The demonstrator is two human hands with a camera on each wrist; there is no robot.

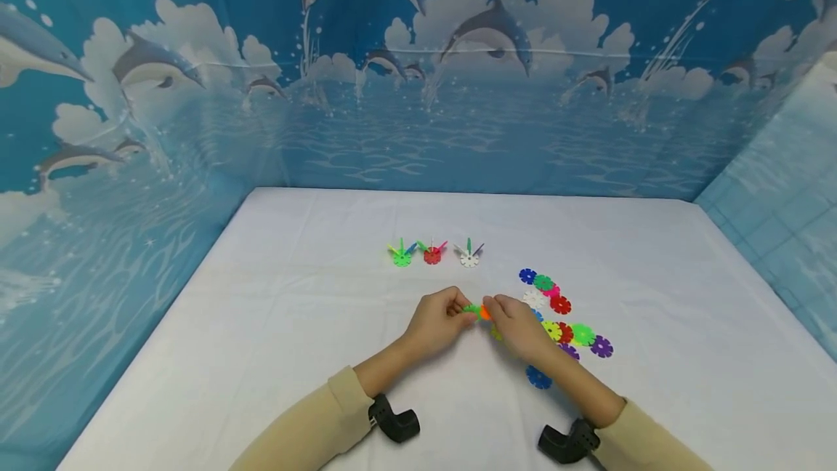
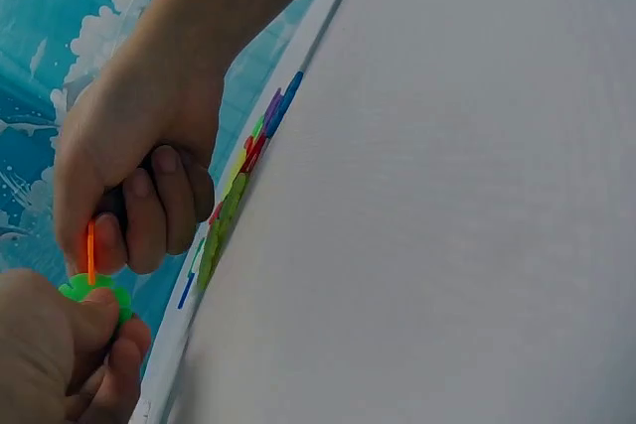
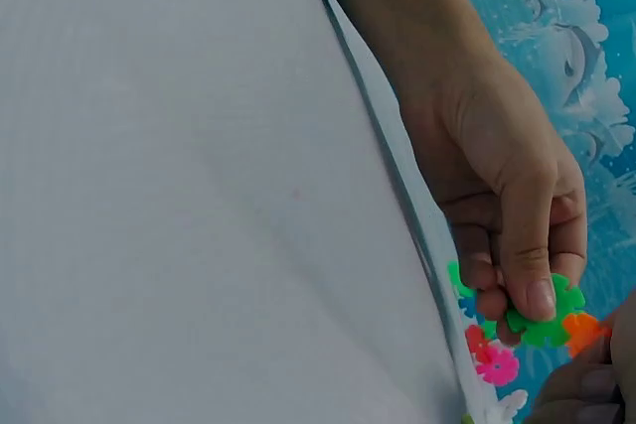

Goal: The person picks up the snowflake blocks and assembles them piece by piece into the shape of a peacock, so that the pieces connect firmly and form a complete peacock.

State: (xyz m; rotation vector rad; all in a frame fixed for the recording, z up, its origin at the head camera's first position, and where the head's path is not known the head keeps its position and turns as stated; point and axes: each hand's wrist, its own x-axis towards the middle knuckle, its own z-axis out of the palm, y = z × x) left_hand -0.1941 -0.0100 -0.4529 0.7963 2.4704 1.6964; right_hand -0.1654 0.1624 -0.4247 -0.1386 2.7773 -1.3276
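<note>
Above the table, my left hand pinches a green notched plastic disc between thumb and fingers. Facing it, my right hand pinches an orange notched disc by its edge. The two discs meet at their rims, the orange one standing across the green one; how deep their slots join cannot be seen. Beneath and beside the right hand lie loose coloured discs, including a yellow one and a blue one, some partly hidden by that hand.
Farther back stand three small disc assemblies with upright petals: green, red and white. Loose discs, such as a purple one, spread to the right. A white cloth covers the table; dolphin-print curtains hang around it.
</note>
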